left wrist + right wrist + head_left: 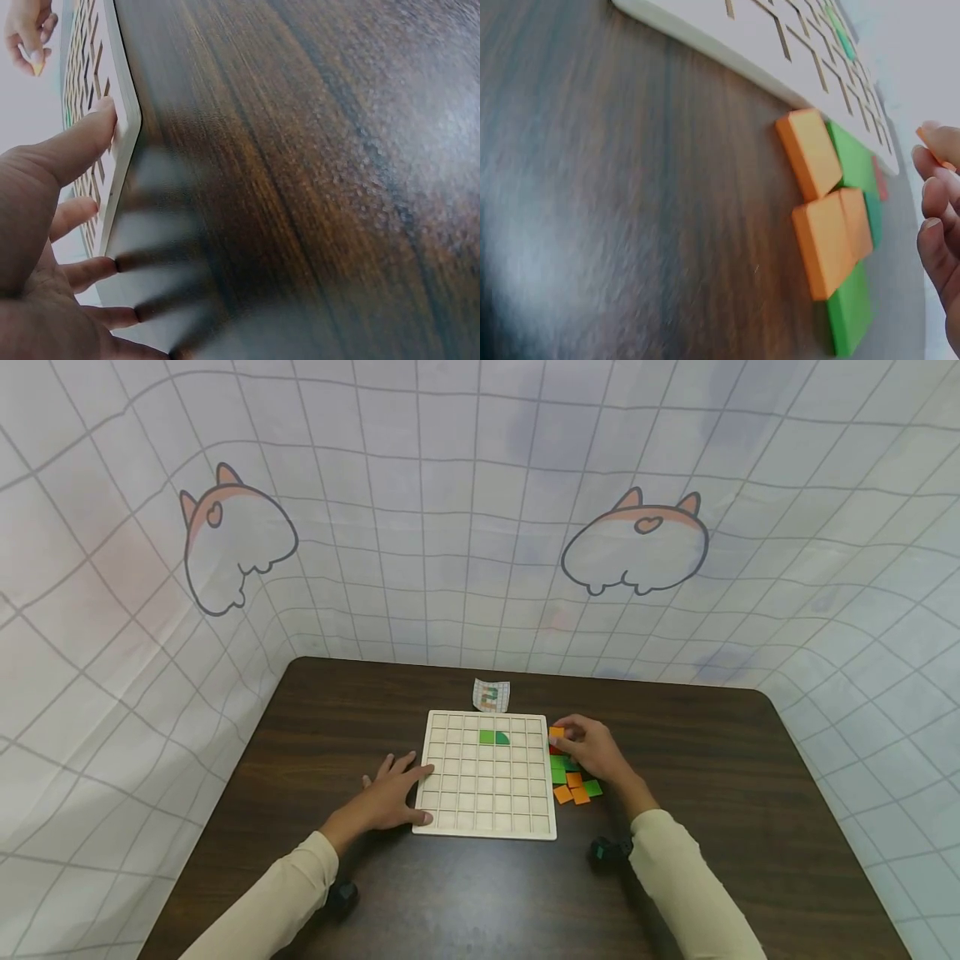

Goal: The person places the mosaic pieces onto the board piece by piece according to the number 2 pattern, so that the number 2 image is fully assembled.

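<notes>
The white grid board lies flat on the table. In its upper part sit a light green square tile and, right beside it, a dark green tile with one rounded corner. My left hand is spread at the board's left side, thumb and index finger resting on its rim; the other fingertips reach the table in the left wrist view. At the board's upper right edge, my right hand pinches an orange tile between thumb and fingers. A red tile lies near the board's edge in the right wrist view.
Right of the board, several loose orange tiles and green tiles lie bunched together. A small paper card with a coloured pattern on a grid lies behind the board. A white grid-printed curtain surrounds the dark wooden table.
</notes>
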Demonstrator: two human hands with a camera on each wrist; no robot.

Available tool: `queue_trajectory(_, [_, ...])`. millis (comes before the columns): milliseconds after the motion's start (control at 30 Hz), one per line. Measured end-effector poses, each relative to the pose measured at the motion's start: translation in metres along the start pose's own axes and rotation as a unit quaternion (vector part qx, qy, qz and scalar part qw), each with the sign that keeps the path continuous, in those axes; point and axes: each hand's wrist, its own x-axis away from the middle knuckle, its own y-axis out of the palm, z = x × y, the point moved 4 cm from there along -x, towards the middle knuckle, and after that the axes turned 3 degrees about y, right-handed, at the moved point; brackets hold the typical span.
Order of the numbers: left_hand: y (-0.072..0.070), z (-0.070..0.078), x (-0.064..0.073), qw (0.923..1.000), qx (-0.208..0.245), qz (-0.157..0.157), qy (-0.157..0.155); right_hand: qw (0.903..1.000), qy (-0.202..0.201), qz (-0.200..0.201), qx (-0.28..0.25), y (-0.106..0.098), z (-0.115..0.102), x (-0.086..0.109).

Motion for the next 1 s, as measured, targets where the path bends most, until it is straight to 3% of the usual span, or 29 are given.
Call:
queue_trajectory(633, [0.001, -0.002, 0.0, 1.0, 0.005, 0.004, 0.005, 0.9979, -0.04, -0.035, -0.037, 0.024, -0.038, -0.009])
queue_trajectory(833, [0.0, -0.002, 0.0, 1.0, 0.006, 0.003, 0.002, 0.9978, -0.041, -0.034, -0.038, 0.032, -0.046, -0.012])
queue_trajectory(1000, [0.0, -0.001, 0.0, 1.0, 0.006, 0.005, 0.003, 0.9961, -0.035, -0.055, -0.059, 0.038, -0.051, -0.013])
